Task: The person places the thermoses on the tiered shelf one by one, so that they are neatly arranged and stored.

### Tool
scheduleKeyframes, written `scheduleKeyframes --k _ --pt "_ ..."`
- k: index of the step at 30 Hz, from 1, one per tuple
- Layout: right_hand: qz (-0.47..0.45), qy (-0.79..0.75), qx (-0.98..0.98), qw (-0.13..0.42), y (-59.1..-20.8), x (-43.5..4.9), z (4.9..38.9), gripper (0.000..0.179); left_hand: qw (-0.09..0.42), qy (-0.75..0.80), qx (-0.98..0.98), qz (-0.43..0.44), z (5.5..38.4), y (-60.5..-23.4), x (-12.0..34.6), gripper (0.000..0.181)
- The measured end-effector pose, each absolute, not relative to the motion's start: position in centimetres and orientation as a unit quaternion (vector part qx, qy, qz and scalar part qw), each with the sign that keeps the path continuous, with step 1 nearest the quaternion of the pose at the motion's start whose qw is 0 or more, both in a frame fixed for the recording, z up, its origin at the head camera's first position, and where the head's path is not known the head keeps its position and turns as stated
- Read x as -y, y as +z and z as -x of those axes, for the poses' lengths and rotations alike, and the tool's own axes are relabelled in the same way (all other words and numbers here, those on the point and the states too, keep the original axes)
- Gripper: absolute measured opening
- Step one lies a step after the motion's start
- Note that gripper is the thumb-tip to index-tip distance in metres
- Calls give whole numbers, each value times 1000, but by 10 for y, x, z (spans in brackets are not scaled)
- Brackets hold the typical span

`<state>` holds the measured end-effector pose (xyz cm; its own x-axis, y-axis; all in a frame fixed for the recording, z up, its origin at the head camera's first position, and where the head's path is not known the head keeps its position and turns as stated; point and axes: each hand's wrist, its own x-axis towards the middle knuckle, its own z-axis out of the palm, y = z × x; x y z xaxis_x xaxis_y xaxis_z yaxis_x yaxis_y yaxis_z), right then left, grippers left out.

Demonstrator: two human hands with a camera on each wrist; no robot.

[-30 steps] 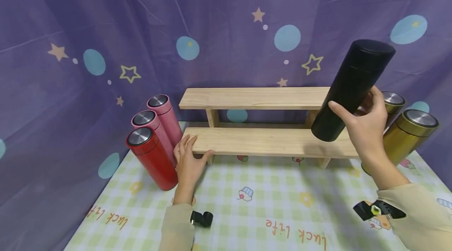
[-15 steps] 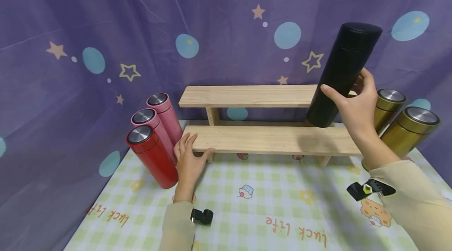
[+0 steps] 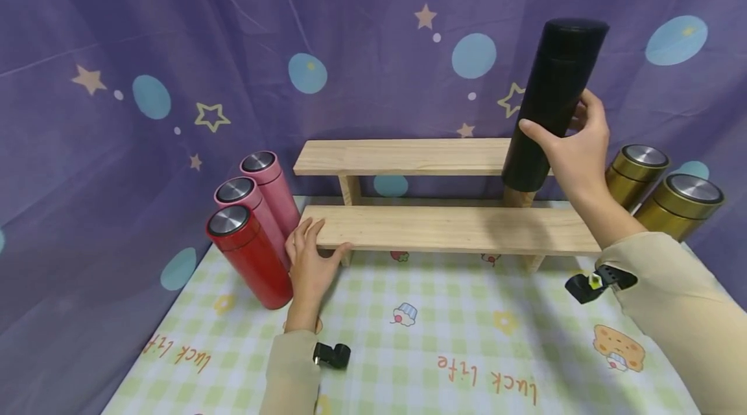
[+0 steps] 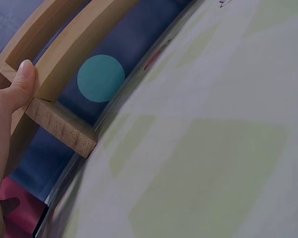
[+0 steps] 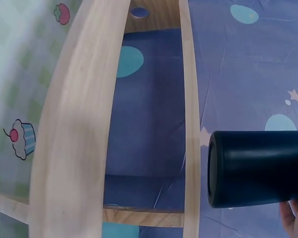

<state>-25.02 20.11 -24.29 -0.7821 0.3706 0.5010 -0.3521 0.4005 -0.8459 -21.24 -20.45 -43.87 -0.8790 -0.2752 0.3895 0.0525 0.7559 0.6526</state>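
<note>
In the head view my right hand [image 3: 580,152] grips a black thermos bottle [image 3: 551,87] around its lower half, thumb on the near side. Slightly tilted, with its top leaning right, the bottle overlaps the right part of the upper board [image 3: 408,157] of a two-tier wooden shelf [image 3: 443,228]. The right wrist view shows the bottle's base [image 5: 214,169] just beyond the upper board's edge, a gap between them. My left hand [image 3: 309,269] holds the front left corner of the lower board, fingers over its end and thumb [image 4: 25,77] against the front edge.
Left of the shelf stand a red thermos [image 3: 251,259] and two pink ones [image 3: 274,191]. Two gold thermoses [image 3: 679,207] stand at the right, partly behind my right arm. A checked tablecloth [image 3: 408,350] covers the table, and a purple curtain [image 3: 373,6] hangs behind.
My right hand has carried the black thermos up and to the left, from over the lower board to the upper one, and the bottle is more upright. The left hand stays put.
</note>
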Motion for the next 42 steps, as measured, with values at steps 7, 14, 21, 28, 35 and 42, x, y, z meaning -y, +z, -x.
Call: scheduleKeyframes --k 7,14,21,28,35,42 --pt "13 541 775 326 -238 -199 263 79 240 -345 906 -60 211 -439 205 80" --pt "31 547 772 322 -239 -195 276 82 241 -347 905 -56 211 -438 205 80" --pt "45 534 784 313 -233 -190 288 87 249 -344 904 -54 212 -439 206 79" --pt "71 521 792 310 -231 -192 300 89 251 -343 903 -55 212 -440 205 78" --pt "82 527 793 294 -231 -195 306 89 247 -343 905 -56 209 -440 202 79" --pt "85 542 782 294 -228 -197 309 89 234 -341 909 -61 211 -439 200 80"
